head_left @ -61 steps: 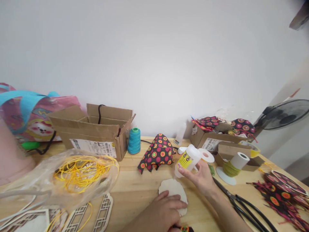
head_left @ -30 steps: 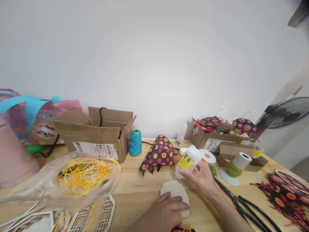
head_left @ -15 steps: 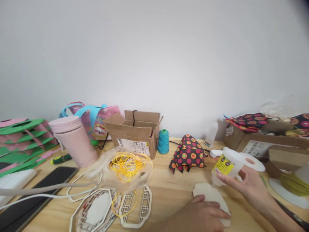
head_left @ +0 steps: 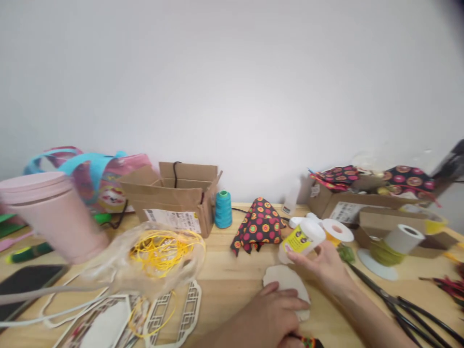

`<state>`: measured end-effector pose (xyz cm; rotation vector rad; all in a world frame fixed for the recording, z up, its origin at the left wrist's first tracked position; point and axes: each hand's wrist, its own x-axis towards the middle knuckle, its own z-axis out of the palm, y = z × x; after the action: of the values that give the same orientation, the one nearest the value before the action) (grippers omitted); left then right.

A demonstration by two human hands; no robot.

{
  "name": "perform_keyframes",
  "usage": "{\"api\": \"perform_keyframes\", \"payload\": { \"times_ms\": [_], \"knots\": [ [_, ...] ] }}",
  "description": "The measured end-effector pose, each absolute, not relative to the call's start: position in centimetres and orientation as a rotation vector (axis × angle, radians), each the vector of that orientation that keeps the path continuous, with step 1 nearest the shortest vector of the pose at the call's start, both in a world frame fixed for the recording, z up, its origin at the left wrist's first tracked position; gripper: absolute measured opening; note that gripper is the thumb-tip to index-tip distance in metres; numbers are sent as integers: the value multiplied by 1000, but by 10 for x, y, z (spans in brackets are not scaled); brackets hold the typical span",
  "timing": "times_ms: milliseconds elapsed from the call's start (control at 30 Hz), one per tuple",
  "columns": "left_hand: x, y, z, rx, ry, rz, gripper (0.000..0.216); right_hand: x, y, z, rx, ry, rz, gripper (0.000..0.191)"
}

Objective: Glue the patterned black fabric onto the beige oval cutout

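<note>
Two hands are at the pale flat piece (head_left: pixel 283 276): the left hand (head_left: pixel 273 309) lies flat over its near part, fingers slightly parted. Beyond its right side, the right hand (head_left: pixel 324 266) curls round a bottle (head_left: pixel 301 240) slanting down toward the piece's far edge.

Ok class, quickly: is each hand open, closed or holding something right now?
Left hand: open, fingers resting on the white scalloped piece.
Right hand: closed, holding the tilted yellow-labelled white bottle.
</note>
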<state>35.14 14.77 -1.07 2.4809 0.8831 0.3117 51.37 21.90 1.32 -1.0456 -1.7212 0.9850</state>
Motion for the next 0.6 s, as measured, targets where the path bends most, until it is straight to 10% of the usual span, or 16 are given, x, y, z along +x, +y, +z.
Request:
{"api": "perform_keyframes", "payload": {
  "times_ms": [600],
  "knots": [
    [352,146,-9,2380,913,396,21,501,214,6,-994,-1701,944,24]
  ]
}}
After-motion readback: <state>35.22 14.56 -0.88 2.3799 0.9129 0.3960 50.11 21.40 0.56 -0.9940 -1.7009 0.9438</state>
